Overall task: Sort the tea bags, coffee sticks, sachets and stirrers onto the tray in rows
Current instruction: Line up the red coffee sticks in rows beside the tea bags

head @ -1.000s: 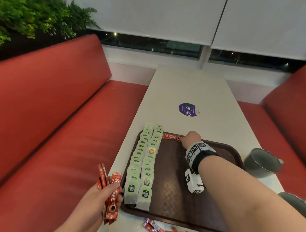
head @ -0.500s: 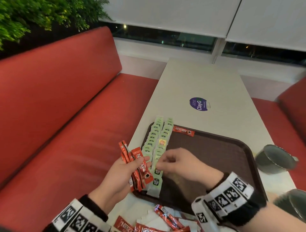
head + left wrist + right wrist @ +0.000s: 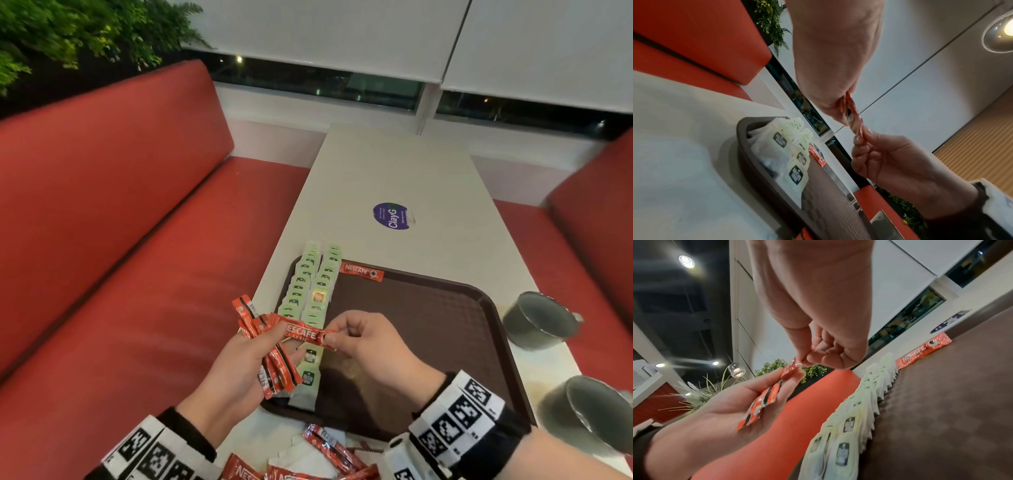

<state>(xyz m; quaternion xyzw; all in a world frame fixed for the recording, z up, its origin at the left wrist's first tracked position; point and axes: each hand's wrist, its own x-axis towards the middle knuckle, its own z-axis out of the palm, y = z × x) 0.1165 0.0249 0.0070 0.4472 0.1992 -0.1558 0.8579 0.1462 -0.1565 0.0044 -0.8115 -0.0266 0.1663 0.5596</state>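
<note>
A brown tray (image 3: 445, 308) lies on the white table (image 3: 394, 171). Two rows of green tea bags (image 3: 313, 284) run along its left side. One red coffee stick (image 3: 362, 271) lies at the tray's far edge. My left hand (image 3: 239, 363) grips a bunch of red coffee sticks (image 3: 270, 359) over the tray's near left corner. My right hand (image 3: 356, 339) pinches the end of one red coffee stick (image 3: 301, 334) that crosses the bunch. The right wrist view shows this pinch (image 3: 799, 363) above the left palm (image 3: 731, 404).
Two grey mugs (image 3: 537, 320) (image 3: 596, 411) stand on the table right of the tray. More red sticks and white sachets (image 3: 325, 452) lie loose at the near table edge. Red benches (image 3: 120, 240) flank the table. A purple sticker (image 3: 393, 216) marks the tabletop.
My right hand left one stick at the tray's far edge, came back to the left hand and now pinches one stick from the bunch. The left hand rose toward the tray.
</note>
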